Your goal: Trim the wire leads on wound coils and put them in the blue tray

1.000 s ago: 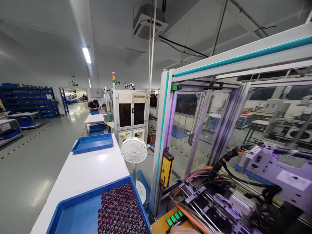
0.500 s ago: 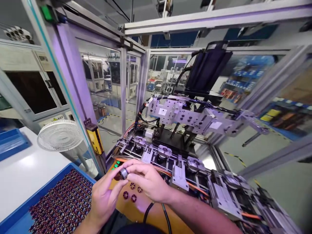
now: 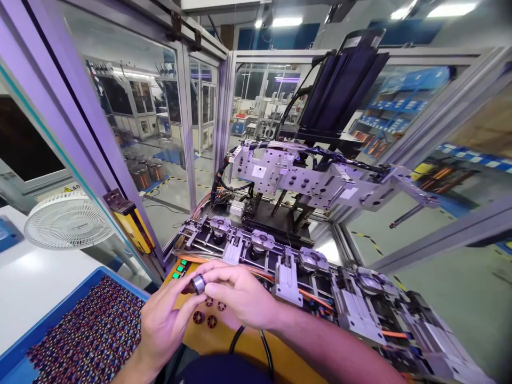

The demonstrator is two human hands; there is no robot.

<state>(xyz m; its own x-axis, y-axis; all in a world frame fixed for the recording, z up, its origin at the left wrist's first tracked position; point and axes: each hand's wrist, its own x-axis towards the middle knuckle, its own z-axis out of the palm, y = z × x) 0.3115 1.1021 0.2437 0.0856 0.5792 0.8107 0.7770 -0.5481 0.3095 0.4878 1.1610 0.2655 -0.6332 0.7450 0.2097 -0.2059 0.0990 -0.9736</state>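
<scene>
A small silver, ring-shaped metal part [image 3: 198, 284] sits between the fingertips of both hands, above a flat yellow-orange panel [image 3: 228, 344]; clock directions below run from this part. The left hand [image 3: 164, 320], at 8 o'clock, grasps it between thumb and fingers. The right hand [image 3: 242, 298], at 4 o'clock, pinches its near side with thumb and curled forefinger.

At 5 o'clock, 4 small dark, copper-toned slotted discs [image 3: 212, 321] lie apart on the panel, just below the hands. Rectangular green buttons [image 3: 181, 268] show at 10 o'clock, near the left fingers. At 4 to 5 o'clock, 2 black cables [image 3: 267, 352] cross the panel.

At 8 o'clock, a blue plastic tray [image 3: 14, 370] holds a dense layer of small dark, multicoloured parts [image 3: 94, 336]. A white round-caged fan [image 3: 70, 221] stands at 10 o'clock. From 1 to 3 o'clock runs a row of round silver metal fixtures [image 3: 262, 240], beneath a perforated silver metal beam [image 3: 302, 184] at 2 o'clock.
</scene>
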